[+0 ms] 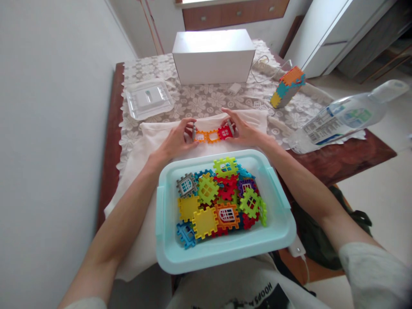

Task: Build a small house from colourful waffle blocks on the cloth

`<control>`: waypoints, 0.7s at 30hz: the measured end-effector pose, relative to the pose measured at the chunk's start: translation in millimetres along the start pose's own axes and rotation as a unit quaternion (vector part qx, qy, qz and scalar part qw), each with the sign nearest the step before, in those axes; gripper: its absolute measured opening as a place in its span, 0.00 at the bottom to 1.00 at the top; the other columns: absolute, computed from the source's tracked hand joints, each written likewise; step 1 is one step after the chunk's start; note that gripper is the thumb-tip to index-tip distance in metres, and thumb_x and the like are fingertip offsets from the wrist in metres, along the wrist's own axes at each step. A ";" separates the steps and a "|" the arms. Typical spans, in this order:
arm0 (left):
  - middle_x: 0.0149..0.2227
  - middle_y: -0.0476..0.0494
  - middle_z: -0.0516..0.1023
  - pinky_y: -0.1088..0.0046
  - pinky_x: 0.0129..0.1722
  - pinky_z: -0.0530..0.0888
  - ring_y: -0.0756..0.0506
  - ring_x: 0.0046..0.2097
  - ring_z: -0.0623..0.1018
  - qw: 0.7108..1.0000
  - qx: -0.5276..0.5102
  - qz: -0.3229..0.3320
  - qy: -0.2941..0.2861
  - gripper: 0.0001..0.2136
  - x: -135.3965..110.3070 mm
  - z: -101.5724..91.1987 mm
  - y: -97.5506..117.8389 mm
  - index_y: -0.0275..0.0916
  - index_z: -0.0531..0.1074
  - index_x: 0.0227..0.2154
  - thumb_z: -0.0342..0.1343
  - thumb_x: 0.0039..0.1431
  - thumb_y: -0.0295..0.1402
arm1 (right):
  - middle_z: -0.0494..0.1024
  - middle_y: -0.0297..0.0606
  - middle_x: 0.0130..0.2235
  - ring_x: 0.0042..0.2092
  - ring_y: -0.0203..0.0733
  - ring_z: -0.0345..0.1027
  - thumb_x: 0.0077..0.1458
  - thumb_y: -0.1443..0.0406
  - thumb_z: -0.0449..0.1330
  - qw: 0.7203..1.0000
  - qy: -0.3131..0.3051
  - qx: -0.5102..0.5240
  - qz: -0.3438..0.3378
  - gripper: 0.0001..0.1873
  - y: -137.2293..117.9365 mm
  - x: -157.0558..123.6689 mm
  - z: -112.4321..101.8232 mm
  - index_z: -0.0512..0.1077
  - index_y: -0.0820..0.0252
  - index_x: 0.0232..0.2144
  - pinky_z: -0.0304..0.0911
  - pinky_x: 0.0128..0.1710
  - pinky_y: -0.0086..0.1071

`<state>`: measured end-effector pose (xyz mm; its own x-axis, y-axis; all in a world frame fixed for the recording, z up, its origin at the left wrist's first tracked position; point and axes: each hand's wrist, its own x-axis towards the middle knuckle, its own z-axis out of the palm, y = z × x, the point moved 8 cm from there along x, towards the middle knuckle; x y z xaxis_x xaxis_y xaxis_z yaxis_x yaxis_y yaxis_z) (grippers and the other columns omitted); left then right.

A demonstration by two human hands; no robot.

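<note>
A short row of interlocking plastic building panels spans the space between my two hands, over the white cloth [148, 141]. It has an orange panel with a white window [200, 136], an orange open frame [213, 136] and a red window panel [225, 132]. Grey panels stand on edge at both ends. My left hand [178, 139] grips the left end, thumb below and fingers above. At the right end, my right hand [243, 131] is closed on the grey panel beside the red one. Nearer my body is a light blue tub [225, 253] of loose panels.
A white box [214, 66] stands at the back of the table, with a clear plastic lid [149, 101] to its left. To the right are an assembled block of coloured panels [287, 88] and a large clear bottle [344, 116]. A wall [58, 128] borders the left side.
</note>
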<state>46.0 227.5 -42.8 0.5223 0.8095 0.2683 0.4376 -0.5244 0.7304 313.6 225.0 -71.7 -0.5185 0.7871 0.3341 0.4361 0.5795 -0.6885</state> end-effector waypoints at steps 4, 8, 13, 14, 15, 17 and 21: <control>0.53 0.42 0.85 0.75 0.34 0.78 0.48 0.41 0.82 0.998 -0.064 0.002 0.006 0.36 1.5 5.1 -3.4 0.47 0.67 0.63 0.75 0.52 0.32 | 0.80 0.43 0.60 0.47 0.48 0.78 0.59 0.60 0.75 1.000 0.009 0.026 -0.004 0.64 -2.6 1.1 0.3 0.44 0.39 0.86 0.78 0.44 0.40; 0.54 0.41 0.85 0.73 0.34 0.80 0.47 0.41 0.82 0.994 -0.108 -0.004 0.018 0.36 3.1 7.9 -6.9 0.48 0.67 0.62 0.77 0.51 0.32 | 0.82 0.42 0.58 0.46 0.47 0.77 0.60 0.58 0.77 0.998 0.033 0.045 -0.002 0.67 -6.1 2.7 -2.6 0.42 0.39 0.87 0.79 0.47 0.40; 0.54 0.41 0.87 0.71 0.37 0.81 0.47 0.40 0.82 0.992 -0.122 -0.010 0.023 0.35 3.8 9.5 -10.6 0.48 0.68 0.60 0.77 0.52 0.32 | 0.83 0.42 0.58 0.47 0.47 0.78 0.60 0.55 0.80 0.994 0.063 0.083 -0.016 0.69 -11.1 6.4 -4.0 0.41 0.38 0.87 0.81 0.48 0.41; 0.54 0.41 0.87 0.71 0.38 0.81 0.47 0.40 0.82 0.992 -0.121 -0.010 0.024 0.35 3.8 9.7 -11.0 0.48 0.68 0.60 0.77 0.52 0.31 | 0.83 0.42 0.58 0.47 0.48 0.78 0.60 0.54 0.80 0.994 0.066 0.090 -0.016 0.69 -11.2 7.3 -3.4 0.40 0.37 0.87 0.81 0.48 0.41; 0.54 0.41 0.87 0.71 0.38 0.81 0.47 0.41 0.82 0.992 -0.120 -0.010 0.026 0.35 3.7 9.8 -11.1 0.48 0.68 0.61 0.77 0.52 0.31 | 0.83 0.42 0.58 0.48 0.48 0.78 0.60 0.53 0.80 0.993 0.067 0.097 -0.016 0.69 -10.9 8.1 -2.5 0.40 0.37 0.87 0.82 0.48 0.41; 0.54 0.41 0.87 0.71 0.37 0.80 0.47 0.41 0.82 0.993 -0.115 -0.007 0.028 0.35 3.7 10.1 -10.6 0.48 0.68 0.61 0.78 0.53 0.32 | 0.83 0.43 0.59 0.49 0.49 0.78 0.61 0.52 0.80 0.991 0.072 0.112 -0.017 0.69 -9.8 9.7 -0.5 0.39 0.37 0.87 0.82 0.50 0.43; 0.54 0.41 0.86 0.71 0.37 0.79 0.47 0.42 0.82 0.994 -0.109 -0.002 0.027 0.34 3.3 11.0 -7.5 0.48 0.69 0.61 0.77 0.54 0.31 | 0.82 0.44 0.61 0.51 0.50 0.79 0.60 0.52 0.80 0.987 0.075 0.144 -0.015 0.71 -4.0 12.5 5.8 0.37 0.36 0.87 0.83 0.51 0.44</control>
<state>52.5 231.3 -54.3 0.4776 0.8279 0.2941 0.2677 -0.4559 0.8488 301.1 231.3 -68.5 -0.4036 0.8052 0.4344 0.1837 0.5365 -0.8237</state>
